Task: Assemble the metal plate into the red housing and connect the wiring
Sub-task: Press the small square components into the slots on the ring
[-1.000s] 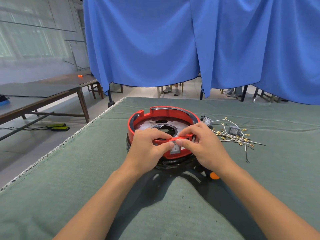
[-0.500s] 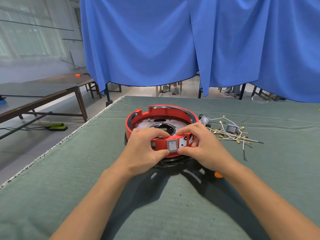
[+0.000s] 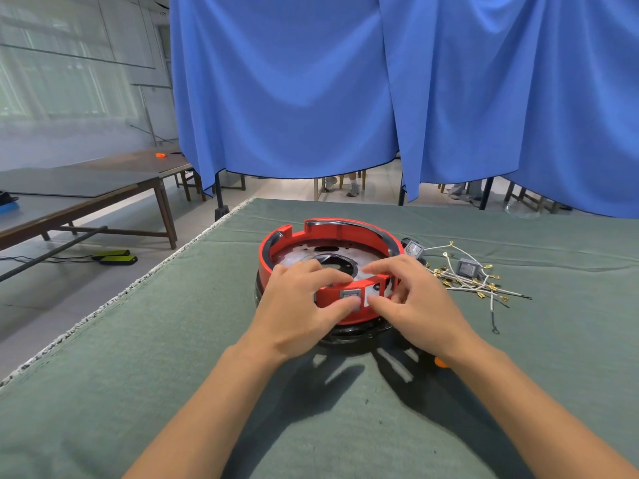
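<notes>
A round red housing (image 3: 340,233) stands on the green cloth, on a black base. A shiny metal plate (image 3: 304,252) with a dark centre hole lies inside it. My left hand (image 3: 297,305) grips the housing's near wall, fingers over the rim and thumb on the outside by a small grey switch (image 3: 350,294). My right hand (image 3: 411,305) holds the same wall just to the right, thumb on a white patch beside the switch. A bundle of white wires (image 3: 473,283) with brass terminals lies to the right of the housing.
Two loose grey switches (image 3: 414,248) (image 3: 468,267) lie by the wires. A small orange thing (image 3: 441,363) shows under my right wrist. The cloth's left edge (image 3: 131,288) drops to the floor. A blue curtain (image 3: 380,91) hangs behind the table.
The grey switch now sits in the housing's near wall. My thumbs have shifted lower on the outside of the wall, and the view has moved slightly.
</notes>
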Motion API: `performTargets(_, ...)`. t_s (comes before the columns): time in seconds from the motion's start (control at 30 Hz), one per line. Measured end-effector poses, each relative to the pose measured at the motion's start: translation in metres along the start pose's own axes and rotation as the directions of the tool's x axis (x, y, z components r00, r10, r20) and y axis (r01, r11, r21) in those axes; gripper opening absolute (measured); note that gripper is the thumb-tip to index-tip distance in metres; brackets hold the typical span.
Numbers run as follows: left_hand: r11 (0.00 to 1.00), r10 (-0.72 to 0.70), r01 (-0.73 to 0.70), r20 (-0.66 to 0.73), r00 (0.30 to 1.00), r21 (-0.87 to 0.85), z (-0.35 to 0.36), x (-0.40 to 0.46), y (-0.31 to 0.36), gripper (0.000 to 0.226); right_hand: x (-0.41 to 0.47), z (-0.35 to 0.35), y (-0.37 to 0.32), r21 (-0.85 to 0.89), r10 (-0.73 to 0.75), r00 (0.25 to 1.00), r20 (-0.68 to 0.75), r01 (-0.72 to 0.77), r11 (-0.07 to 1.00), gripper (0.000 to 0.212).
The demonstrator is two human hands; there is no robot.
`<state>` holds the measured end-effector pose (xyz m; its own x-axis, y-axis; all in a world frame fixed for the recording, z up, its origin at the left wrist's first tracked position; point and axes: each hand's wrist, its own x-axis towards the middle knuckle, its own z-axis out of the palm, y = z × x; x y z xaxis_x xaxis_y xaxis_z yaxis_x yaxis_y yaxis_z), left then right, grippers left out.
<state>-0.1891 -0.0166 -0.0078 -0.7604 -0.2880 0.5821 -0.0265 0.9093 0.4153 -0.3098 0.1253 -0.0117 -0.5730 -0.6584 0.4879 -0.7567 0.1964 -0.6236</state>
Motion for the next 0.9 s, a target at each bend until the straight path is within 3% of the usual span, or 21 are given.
performTargets(0.23,0.976,-0.034,0.065,-0.15,0.988,0.21,0.016,0.0,0.006,0.03,0.011,-0.011,0.017,0.011,0.226,0.925,-0.306,-0.234,0.972,0.023)
performTargets(0.43,0.953,-0.021,0.067,-0.156,0.987,0.295,0.03,0.003,0.006,0.038,0.039,-0.008,0.049,-0.145,0.384,0.897,-0.221,-0.42,0.896,0.027)
performTargets(0.6,0.98,-0.022,0.062,-0.206,0.978,0.191,0.035,0.017,-0.005,0.036,0.074,0.002,0.068,-0.267,0.524,0.843,-0.124,-0.537,0.8,0.045)
performTargets(0.77,0.985,-0.036,0.08,-0.269,0.962,0.152,0.044,0.021,-0.007,0.029,0.082,0.015,0.084,-0.324,0.553,0.8,-0.233,-0.6,0.731,0.038)
performTargets(0.9,0.983,-0.024,0.072,-0.276,0.961,0.169,0.045,0.021,-0.009,0.029,0.073,0.012,0.087,-0.16,0.501,0.803,-0.323,-0.568,0.807,0.024)
